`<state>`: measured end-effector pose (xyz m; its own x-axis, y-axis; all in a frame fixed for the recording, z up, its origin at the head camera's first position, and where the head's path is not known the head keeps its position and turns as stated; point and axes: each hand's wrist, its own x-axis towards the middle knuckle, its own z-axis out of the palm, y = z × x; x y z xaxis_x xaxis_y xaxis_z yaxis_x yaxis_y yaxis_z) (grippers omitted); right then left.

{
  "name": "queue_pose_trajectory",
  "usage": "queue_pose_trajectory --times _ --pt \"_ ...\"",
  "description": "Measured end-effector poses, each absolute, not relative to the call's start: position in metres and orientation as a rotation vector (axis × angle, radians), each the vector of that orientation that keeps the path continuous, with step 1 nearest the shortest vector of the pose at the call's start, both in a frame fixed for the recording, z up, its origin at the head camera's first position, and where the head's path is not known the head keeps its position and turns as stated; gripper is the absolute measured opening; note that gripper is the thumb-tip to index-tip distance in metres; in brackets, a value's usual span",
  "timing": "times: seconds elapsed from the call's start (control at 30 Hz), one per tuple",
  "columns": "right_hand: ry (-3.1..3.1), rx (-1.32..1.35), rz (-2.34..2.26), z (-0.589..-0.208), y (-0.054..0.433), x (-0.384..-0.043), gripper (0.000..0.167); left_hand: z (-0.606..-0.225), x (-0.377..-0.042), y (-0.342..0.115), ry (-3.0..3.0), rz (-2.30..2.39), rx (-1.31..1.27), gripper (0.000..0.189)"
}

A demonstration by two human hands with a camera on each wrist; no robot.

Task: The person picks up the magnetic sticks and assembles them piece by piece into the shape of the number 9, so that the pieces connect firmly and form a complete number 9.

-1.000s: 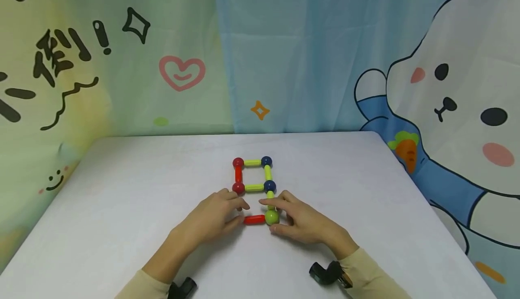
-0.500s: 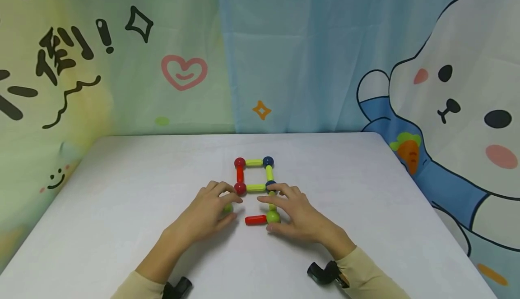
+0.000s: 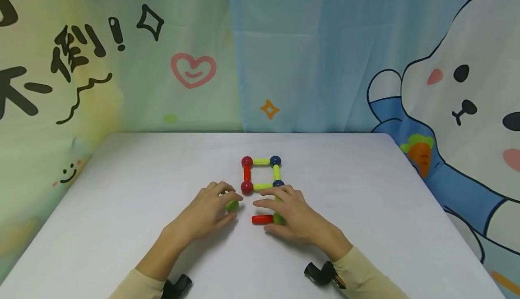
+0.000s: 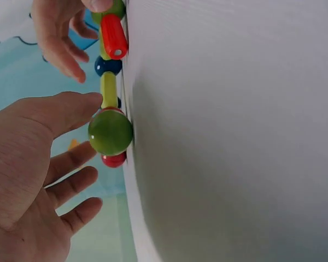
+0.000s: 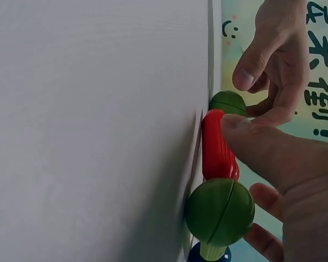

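Note:
My left hand is spread loosely on the left, thumb and fingers about a loose green ball. In the left wrist view that ball stands by the thumb tip, low against the white table. My right hand arches over a second green ball, fingers relaxed, thumb in front. From this ball a red rod points left, its free end bare, and a yellow-green rod runs back, mostly behind my fingers. Behind stands a square of rods with red balls on its left and navy balls on its right.
The white tabletop carries the whole frame flat on it. A printed curtain hangs behind the back edge. Black wrist cameras sit under both sleeves.
My left hand has drawn back from the red rod's free end, leaving a gap, and the loose green ball has come into view. My right hand has shifted left over its ball. The view has swung left.

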<state>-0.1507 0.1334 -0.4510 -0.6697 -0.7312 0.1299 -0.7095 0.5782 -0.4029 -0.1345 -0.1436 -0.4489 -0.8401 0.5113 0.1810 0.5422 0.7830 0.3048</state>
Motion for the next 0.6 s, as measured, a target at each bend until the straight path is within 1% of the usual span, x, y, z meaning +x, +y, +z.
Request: queue_pose_trajectory --times 0.23,0.4,0.6 --pt "2.734 -1.264 -0.597 -0.4498 0.1342 -0.154 0.055 -0.451 -0.1364 -0.1443 -2.888 -0.534 -0.892 0.033" --pt "2.721 -1.296 -0.599 -0.4522 0.1341 -0.1558 0.048 -0.4519 -0.1365 -0.1441 -2.919 -0.517 -0.873 0.034" --pt "2.694 -1.319 -0.579 -0.455 0.1295 -0.1575 0.04 -0.4517 -0.1329 -0.1474 -2.946 -0.54 -0.853 0.026"
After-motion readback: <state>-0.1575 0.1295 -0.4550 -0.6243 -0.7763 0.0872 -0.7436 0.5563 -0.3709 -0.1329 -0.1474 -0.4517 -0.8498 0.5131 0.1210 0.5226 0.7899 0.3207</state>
